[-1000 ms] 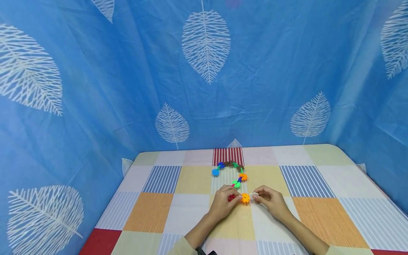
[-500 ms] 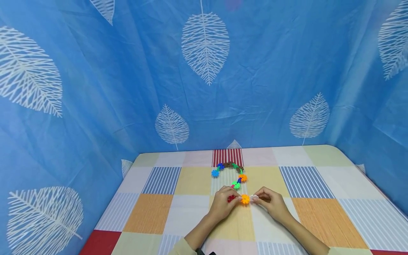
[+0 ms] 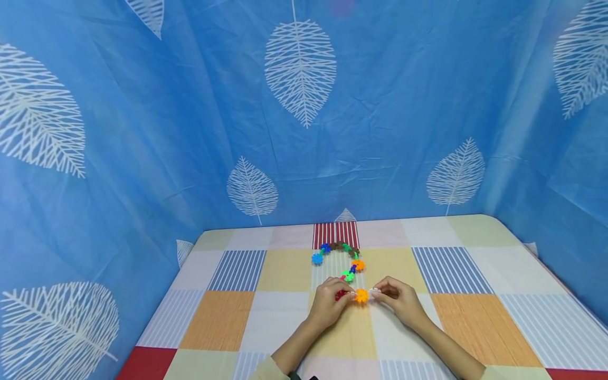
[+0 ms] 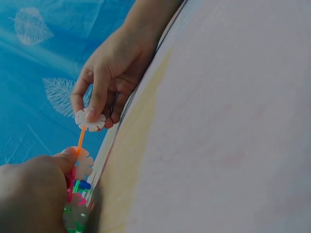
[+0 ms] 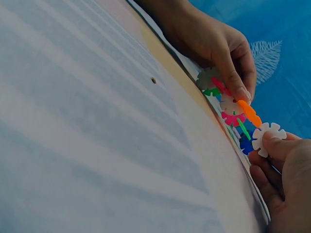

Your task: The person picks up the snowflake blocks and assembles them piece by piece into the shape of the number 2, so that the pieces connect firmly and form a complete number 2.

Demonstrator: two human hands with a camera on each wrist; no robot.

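A chain of notched snowflake discs curves over the patterned cloth. My left hand pinches a pale disc at the near end of the chain, between thumb and fingertips. From that pale disc an orange disc sticks out toward the right, seen edge-on in both wrist views. My right hand pinches a white notched disc by thumb and forefinger, its rim right at the edge of the orange disc. Beside the left fingers a dark red disc shows, partly covered by them.
The chain's far end bends back in a hook, through brown discs to a light blue disc. A checkered cloth covers the table. Blue curtain with white leaf prints stands behind and at both sides.
The white disc in the right hand has moved slightly closer to the orange disc. Both hands keep their pinch, and the head view has shifted a little.
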